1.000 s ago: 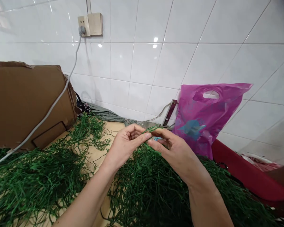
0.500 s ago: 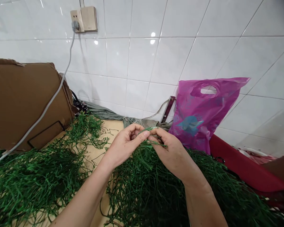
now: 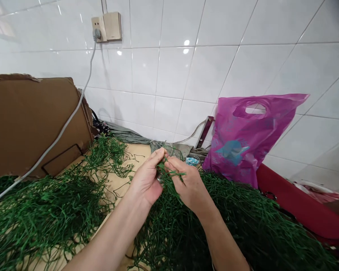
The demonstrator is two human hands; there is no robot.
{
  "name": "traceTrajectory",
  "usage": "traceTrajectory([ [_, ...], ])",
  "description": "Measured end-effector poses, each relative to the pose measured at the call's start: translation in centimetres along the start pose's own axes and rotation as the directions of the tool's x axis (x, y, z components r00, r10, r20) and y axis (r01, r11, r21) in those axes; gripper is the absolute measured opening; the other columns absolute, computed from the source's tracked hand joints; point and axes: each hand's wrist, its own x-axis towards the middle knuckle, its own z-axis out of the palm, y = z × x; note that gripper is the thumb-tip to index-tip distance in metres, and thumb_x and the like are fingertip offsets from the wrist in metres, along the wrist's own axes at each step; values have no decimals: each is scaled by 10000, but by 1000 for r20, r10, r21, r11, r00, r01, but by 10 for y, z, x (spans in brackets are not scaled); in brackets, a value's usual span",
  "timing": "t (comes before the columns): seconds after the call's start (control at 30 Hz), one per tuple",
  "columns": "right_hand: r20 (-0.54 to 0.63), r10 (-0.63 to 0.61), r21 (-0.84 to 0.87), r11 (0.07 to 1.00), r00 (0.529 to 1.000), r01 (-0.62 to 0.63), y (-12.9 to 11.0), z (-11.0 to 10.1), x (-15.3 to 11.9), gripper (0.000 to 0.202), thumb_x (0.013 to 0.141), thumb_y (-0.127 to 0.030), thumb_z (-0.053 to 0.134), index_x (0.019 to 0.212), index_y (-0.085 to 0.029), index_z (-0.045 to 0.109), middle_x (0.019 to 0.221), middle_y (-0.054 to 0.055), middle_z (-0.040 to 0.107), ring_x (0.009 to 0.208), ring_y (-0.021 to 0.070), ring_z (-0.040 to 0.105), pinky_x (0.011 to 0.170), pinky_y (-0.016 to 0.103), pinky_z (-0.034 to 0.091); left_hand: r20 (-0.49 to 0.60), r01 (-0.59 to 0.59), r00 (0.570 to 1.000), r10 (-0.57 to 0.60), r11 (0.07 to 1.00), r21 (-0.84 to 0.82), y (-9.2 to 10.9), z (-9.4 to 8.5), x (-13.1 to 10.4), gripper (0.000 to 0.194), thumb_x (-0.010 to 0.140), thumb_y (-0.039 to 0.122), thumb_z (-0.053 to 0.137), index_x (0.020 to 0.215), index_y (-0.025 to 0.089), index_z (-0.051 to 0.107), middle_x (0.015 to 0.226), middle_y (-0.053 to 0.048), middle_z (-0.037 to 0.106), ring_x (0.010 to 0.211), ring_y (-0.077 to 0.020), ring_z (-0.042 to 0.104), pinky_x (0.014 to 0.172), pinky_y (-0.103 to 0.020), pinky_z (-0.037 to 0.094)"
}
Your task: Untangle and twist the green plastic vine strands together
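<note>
I see the left hand (image 3: 149, 173) has just tipped upright, the grip apparently shifting; it and the right hand (image 3: 188, 182) pinch green strands (image 3: 177, 173) (a small bunch) above the pile (image 3: 231, 210).

No lettering could be read: the purple bag (image 3: 251, 131), right of the right hand (image 3: 186, 182), bore a blue print (image 3: 232, 151) — finer marks illegible — and the cardboard box (image 3: 39, 116), left of the left hand (image 3: 147, 175), showed an angular black line (image 3: 62, 154).
</note>
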Motion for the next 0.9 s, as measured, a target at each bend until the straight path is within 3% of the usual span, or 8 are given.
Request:
traceTrajectory([
  [0.1,31,-86,-47,995,996,87,-6,-2,-2,255,972,-157,409,802,-234,583,784,51,670,735,200,605,715,305,454,-97,-21,995,8,991,-131,-4,-2,6,221,763,257,828,750,171,625,665,38,627,581,-86,586,612,-207,504],
  [0.23,154,-325,-60,940,933,337,-48,-2,-8,279,1003,-184,415,765,-231,554,707,19,624,675,174,554,733,313,449,-245,-93,968,52,983,-157,11,-20,26,313,818,211,780,634,173,528,553,52,548,501,-79,513,583,-221,478],
  [0.33,236,-231,-133,955,944,266,-65,-16,-17,294,1005,-191,468,716,-225,511,632,-12,562,607,151,509,681,305,438,-272,-237,943,189,959,-157,26,-28,33,226,794,185,802,730,181,585,621,85,579,558,-39,532,624,-154,459],
  [0.4,252,-92,-252,955,963,157,-59,-34,-26,354,999,-224,506,646,-224,484,588,-19,552,553,147,496,621,317,413,-193,-315,937,292,944,-101,31,-25,30,232,729,205,855,797,188,634,682,82,616,615,-39,562,641,-147,460],
  [0.47,222,-19,-336,937,975,95,-45,-54,-35,252,961,-347,599,735,-236,616,700,12,664,626,189,586,631,347,428,-41,-375,926,375,927,16,32,-19,22,271,677,256,889,814,183,667,702,63,636,641,-58,570,640,-164,462],
  [0.57,11,66,-378,924,998,-57,-32,-72,-39,275,891,-527,661,973,-270,715,962,59,746,874,282,665,782,419,461,152,-403,913,379,895,190,31,-11,9,263,672,307,888,787,179,689,678,48,636,639,-79,556,650,-192,458],
  [0.7,-271,214,-220,936,939,-276,-41,-62,-22,305,943,-516,560,1046,-270,709,1065,64,732,980,281,646,882,428,449,273,-418,898,346,865,277,30,-7,0,193,721,297,857,776,180,714,681,37,632,668,-93,554,675,-207,447],
  [0.9,-51,340,223,921,939,-321,-34,-25,-1,237,959,-386,517,1028,-207,657,1011,55,708,933,205,636,844,328,478,372,-401,883,286,871,282,18,-8,0,181,744,295,849,827,178,741,737,29,645,697,-84,553,667,-189,446],
])
